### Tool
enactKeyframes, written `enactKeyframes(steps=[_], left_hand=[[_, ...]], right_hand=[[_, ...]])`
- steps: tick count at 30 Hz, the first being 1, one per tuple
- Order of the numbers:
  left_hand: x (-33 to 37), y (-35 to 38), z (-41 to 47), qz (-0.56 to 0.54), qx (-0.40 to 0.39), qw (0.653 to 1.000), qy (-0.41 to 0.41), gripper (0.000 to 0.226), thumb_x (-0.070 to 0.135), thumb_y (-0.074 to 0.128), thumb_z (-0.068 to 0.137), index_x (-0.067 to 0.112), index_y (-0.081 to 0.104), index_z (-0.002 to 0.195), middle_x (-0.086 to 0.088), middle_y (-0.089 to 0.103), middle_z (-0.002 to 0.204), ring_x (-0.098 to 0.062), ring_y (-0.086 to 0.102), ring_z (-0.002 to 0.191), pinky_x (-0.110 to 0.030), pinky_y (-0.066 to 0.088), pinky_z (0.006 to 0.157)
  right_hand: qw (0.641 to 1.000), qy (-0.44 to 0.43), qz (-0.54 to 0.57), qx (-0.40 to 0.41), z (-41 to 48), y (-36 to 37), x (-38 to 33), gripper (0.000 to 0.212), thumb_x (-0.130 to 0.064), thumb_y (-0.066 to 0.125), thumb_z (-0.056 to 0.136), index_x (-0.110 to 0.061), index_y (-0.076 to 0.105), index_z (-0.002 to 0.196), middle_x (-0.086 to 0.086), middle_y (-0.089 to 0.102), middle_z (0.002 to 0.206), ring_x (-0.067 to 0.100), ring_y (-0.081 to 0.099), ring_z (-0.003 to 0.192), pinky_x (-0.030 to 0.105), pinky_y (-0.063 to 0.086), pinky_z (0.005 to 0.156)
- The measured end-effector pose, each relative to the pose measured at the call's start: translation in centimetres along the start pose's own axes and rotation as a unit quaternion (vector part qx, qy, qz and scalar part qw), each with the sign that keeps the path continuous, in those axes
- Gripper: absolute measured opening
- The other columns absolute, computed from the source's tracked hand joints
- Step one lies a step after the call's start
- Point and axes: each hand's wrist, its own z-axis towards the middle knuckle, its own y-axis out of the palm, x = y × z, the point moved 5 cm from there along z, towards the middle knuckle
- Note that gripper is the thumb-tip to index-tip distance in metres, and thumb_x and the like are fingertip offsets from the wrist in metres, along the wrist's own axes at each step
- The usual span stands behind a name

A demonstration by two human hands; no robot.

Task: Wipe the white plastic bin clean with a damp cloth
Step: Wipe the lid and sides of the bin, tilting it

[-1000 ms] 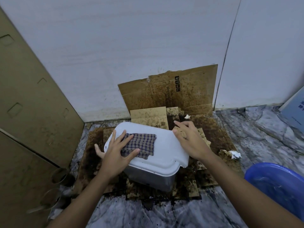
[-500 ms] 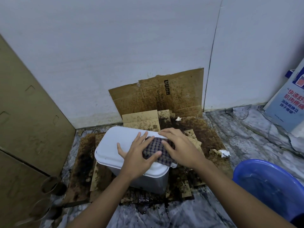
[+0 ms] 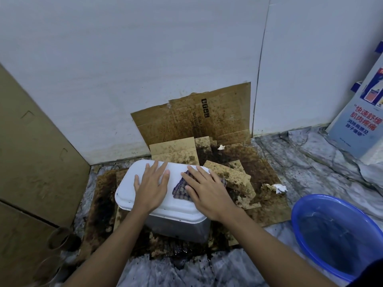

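The left hand (image 3: 151,189) and right hand (image 3: 207,191) are bare, with slim fingers. The left forearm (image 3: 107,245) and right forearm (image 3: 269,245) are uncovered down to the bottom edge of the frame. In the lower right corner, dark fabric (image 3: 371,273), perhaps a sleeve edge, meets the right arm.

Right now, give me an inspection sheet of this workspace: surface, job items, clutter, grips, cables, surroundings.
Surface: marbled floor; stained cardboard sheets under the bin.
Job's things: white bin; checked cloth on its top.
Clutter: crumpled tissue; blue basin, seems to hold water.
Grips: left hand flat on the bin top; right hand flat, pressing the cloth.
Cables: nothing seen.
Surroundings: white wall; cardboard panel left; printed box right.
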Motion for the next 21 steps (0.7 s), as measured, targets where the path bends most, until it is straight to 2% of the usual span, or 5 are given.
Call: enactKeyframes(steps=[4,8,13,18,21], left_hand=[[-0.4,0.8,0.4,0.101,-0.029,0.994,-0.013,0.062,0.067,0.013,0.099,0.048,0.011,0.157,0.014,-0.001,0.169,-0.015,-0.01,0.155,-0.052,-0.013,0.121],[-0.7,0.9,0.8,0.121,-0.028,0.992,-0.022,0.063,0.068,0.014,0.099,0.048,0.006,0.157,0.015,-0.005,0.168,-0.014,-0.013,0.155,-0.052,-0.014,0.122],[-1.2,0.5,1.7,0.128,-0.033,0.991,-0.027,0.067,0.072,0.012,0.096,0.048,0.007,0.158,0.015,-0.003,0.169,-0.015,-0.01,0.155,-0.053,-0.01,0.123],[-2.3,-0.6,2.0,0.129,-0.026,0.991,-0.021,0.086,0.087,0.011,0.083,0.045,0.011,0.158,0.014,0.001,0.169,-0.016,-0.005,0.156,-0.053,-0.005,0.123],[-3.2,-1.0,2.3,0.129,-0.02,0.991,-0.018,0.093,0.093,0.009,0.078,0.046,0.011,0.158,0.015,0.002,0.169,-0.016,-0.003,0.156,-0.054,-0.002,0.124]], right_hand=[[0.995,0.085,0.045,0.017,-1.7,0.7,0.9,0.054,-0.05,0.013,0.109,-0.037,0.008,0.162,-0.017,-0.003,0.169,0.011,-0.013,0.156,0.05,-0.002,0.127],[0.98,0.154,0.111,0.058,-2.8,1.6,0.4,0.054,-0.048,0.013,0.109,-0.038,0.004,0.161,-0.02,-0.018,0.167,0.011,-0.027,0.152,0.048,-0.005,0.126],[0.97,0.182,0.133,0.089,-2.2,1.5,-0.4,0.054,-0.047,0.015,0.109,-0.036,0.011,0.161,-0.018,-0.012,0.168,0.018,-0.019,0.155,0.049,0.003,0.127],[0.971,0.164,0.141,0.106,-1.3,1.2,-1.4,0.053,-0.05,0.018,0.108,-0.038,0.017,0.16,-0.017,-0.003,0.169,0.015,-0.008,0.157,0.05,0.017,0.126],[0.971,0.155,0.143,0.115,-0.5,1.2,-2.0,0.053,-0.049,0.02,0.108,-0.037,0.022,0.159,-0.016,0.0,0.17,0.014,-0.009,0.157,0.051,0.019,0.125]])
